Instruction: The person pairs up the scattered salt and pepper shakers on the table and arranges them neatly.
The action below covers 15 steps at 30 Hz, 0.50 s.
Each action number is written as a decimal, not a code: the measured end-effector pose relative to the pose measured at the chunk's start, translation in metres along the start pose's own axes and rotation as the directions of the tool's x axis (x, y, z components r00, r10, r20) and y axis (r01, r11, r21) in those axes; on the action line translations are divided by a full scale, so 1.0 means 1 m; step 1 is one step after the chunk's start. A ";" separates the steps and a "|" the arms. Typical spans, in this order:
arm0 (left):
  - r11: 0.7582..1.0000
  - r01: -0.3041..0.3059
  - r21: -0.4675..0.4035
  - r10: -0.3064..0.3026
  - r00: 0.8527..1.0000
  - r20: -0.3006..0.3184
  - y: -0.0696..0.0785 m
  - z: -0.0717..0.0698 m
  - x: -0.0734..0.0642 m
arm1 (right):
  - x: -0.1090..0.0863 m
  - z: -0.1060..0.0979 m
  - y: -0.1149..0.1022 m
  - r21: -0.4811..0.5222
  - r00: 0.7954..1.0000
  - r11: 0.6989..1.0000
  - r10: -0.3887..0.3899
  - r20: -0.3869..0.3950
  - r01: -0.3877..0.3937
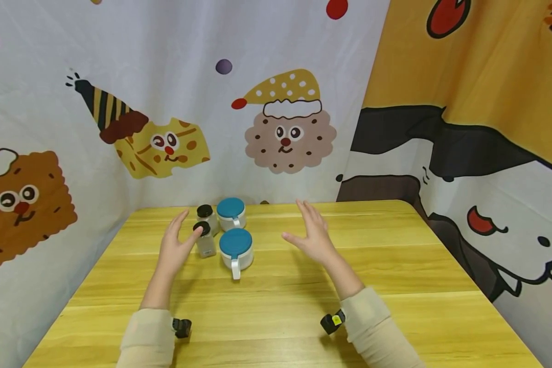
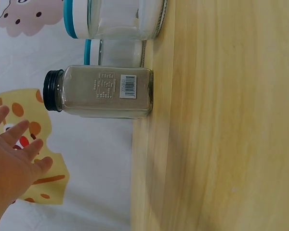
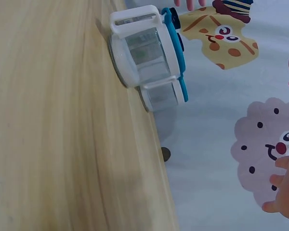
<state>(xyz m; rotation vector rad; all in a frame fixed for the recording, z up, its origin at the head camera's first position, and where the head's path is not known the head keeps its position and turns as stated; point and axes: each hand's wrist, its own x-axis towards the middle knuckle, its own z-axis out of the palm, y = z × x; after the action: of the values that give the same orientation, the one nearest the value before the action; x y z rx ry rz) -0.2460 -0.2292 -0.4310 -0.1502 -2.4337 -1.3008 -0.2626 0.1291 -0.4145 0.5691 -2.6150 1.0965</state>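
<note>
My left hand [image 1: 175,249] hovers with fingers spread just left of two square glass jars with black lids. Its thumb overlaps the nearer jar [image 1: 206,244] in the head view; the left wrist view shows that jar [image 2: 106,91] with a barcode label and fingers apart from it. Behind it stands the other black-lidded jar [image 1: 209,223]. Right of these are two clear containers with blue lids and white handles, a front one [image 1: 237,255] and a back one [image 1: 232,217]. Farther right, my right hand [image 1: 314,236] is raised above the table, fingers spread, holding nothing.
The wooden table [image 1: 276,317] carries all the jars, grouped left of its middle near the far edge. A cartoon-printed curtain [image 1: 179,61] hangs behind it and along the sides. Small black cameras are strapped to both wrists, one [image 1: 182,328] at the left sleeve.
</note>
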 end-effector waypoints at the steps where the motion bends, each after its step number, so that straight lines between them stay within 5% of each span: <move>1: 1.000 0.005 -0.004 -0.005 1.000 -0.001 0.000 0.000 -0.001 | -0.001 0.002 0.000 0.009 1.000 1.000 -0.002 0.000 0.002; 15: 0.997 0.050 -0.059 -0.051 0.999 -0.014 -0.002 0.009 -0.003 | -0.004 0.023 -0.008 0.086 1.000 0.996 0.026 0.014 -0.027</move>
<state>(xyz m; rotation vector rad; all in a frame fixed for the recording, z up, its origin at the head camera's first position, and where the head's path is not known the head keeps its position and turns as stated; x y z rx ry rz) -0.2463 -0.2228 -0.4378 -0.0944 -2.4025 -1.3909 -0.2570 0.1084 -0.4262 0.5628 -2.6036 1.2231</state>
